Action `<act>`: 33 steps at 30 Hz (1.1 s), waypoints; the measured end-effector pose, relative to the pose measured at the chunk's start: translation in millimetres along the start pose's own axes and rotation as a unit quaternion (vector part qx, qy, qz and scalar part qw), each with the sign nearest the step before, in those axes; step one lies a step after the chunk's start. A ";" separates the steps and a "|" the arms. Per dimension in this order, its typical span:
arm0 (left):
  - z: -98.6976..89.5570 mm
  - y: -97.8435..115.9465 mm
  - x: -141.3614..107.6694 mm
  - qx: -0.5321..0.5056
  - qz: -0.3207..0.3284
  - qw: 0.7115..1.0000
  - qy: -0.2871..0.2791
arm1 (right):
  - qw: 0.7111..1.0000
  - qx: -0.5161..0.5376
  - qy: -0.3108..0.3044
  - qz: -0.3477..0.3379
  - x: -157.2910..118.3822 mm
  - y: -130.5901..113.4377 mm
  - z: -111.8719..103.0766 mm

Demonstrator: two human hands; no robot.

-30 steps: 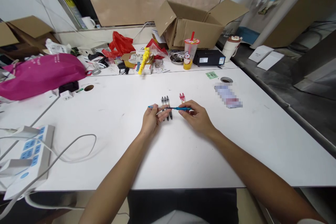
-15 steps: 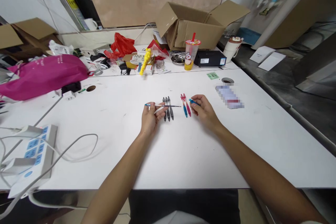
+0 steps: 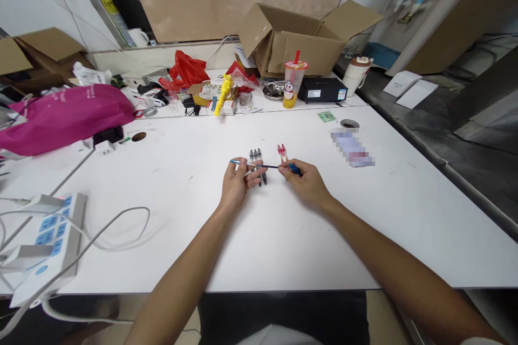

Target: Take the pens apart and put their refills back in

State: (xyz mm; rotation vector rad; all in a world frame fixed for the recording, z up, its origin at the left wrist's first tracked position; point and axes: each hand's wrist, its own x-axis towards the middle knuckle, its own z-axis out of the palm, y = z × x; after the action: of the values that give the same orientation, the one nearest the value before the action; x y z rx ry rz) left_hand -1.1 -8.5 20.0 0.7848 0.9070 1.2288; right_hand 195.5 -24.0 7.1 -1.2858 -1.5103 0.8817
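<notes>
My left hand [image 3: 234, 186] pinches a thin pen refill [image 3: 272, 166] with a blue end piece [image 3: 234, 161] on its left. It lies level above the white table, its tip pointing right. My right hand [image 3: 307, 183] is closed around a blue pen barrel [image 3: 295, 169], its fingertips at the refill's right end. Whether the tip is inside the barrel is too small to tell. Three black-and-clear pens [image 3: 255, 154] lie side by side behind my left fingers, partly covered. Two red-topped pens [image 3: 282, 151] show beyond my right hand, which hides their lower parts.
A phone with a blurred screen [image 3: 353, 148] and a roll of tape [image 3: 349, 124] lie to the right. At the back stand a drink cup [image 3: 292, 86], a black box [image 3: 324, 90] and an open carton [image 3: 307, 46]. On the left are a power strip [image 3: 60, 248] and a magenta bag [image 3: 73, 113].
My right hand has moved left with the blue barrel, closing the gap to the refill tip. My left hand has shifted slightly right. The red-topped pens are now partly covered.
</notes>
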 end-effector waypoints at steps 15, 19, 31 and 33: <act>-11.3 11.6 7.1 -0.013 0.026 0.994 0.109 | 1.000 -0.008 0.024 -0.001 5.1 -1.8 -9.8; -9.9 12.1 6.2 -0.021 0.022 0.993 0.113 | 1.000 -0.011 0.027 -0.002 5.3 -2.9 -10.0; -0.6 -2.9 2.1 -0.015 0.008 1.000 0.002 | 0.999 -0.033 -0.005 0.017 1.1 0.0 -3.4; 1.0 -6.3 1.0 -0.020 -0.003 1.000 -0.023 | 0.999 -0.035 -0.022 0.036 -0.6 0.1 -0.8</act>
State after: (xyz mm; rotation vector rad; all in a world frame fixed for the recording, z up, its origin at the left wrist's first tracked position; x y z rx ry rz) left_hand 2.6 -8.6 14.7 0.7756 0.8452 1.2155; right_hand 196.3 -24.6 7.1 -1.3868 -1.5489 0.9163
